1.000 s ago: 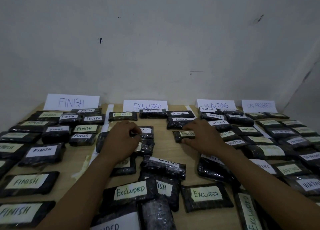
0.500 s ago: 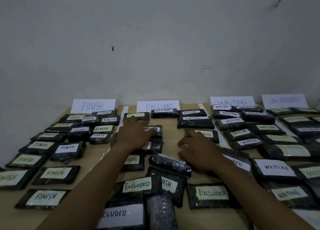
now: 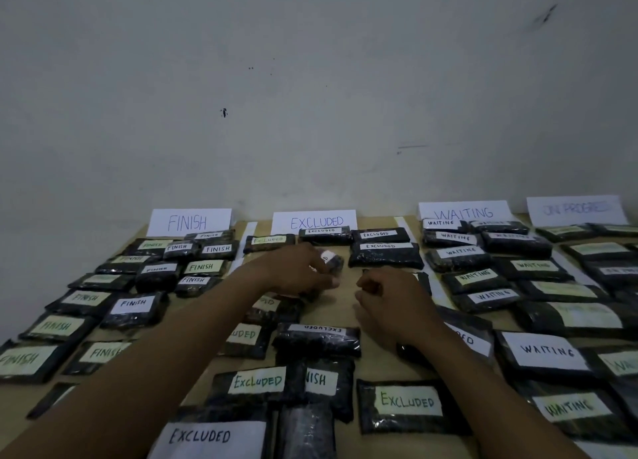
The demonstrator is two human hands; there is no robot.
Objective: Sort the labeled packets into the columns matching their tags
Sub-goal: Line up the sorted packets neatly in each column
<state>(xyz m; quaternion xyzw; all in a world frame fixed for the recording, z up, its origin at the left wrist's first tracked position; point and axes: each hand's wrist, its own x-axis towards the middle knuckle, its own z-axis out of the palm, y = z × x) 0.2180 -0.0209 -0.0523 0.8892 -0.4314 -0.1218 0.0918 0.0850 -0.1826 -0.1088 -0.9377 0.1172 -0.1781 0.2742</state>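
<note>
Dark plastic packets with handwritten tags lie in columns on a wooden table (image 3: 376,369). At the wall stand paper signs: FINISH (image 3: 191,222), EXCLUDED (image 3: 316,221), WAITING (image 3: 464,212) and a faint ON PROGRESS (image 3: 576,209). My left hand (image 3: 293,274) reaches into the Excluded column and grips a small dark packet (image 3: 333,260) whose white tag is mostly hidden by my fingers. Just right of it, my right hand (image 3: 390,298) hovers over the table with loosely curled fingers and holds nothing. It partly hides a packet (image 3: 424,281). A packet tagged FINISH (image 3: 322,379) lies among the Excluded packets near me.
Packets fill the Finish column (image 3: 133,303) on the left and the Waiting column (image 3: 549,351) and On Progress column (image 3: 600,251) on the right. A bare white wall rises behind the signs. Strips of white tape (image 3: 250,229) divide the columns.
My left hand has lifted the small packet and drawn it slightly right. My right hand pulled back from the far packet toward me and curled its fingers. The view shifted left.
</note>
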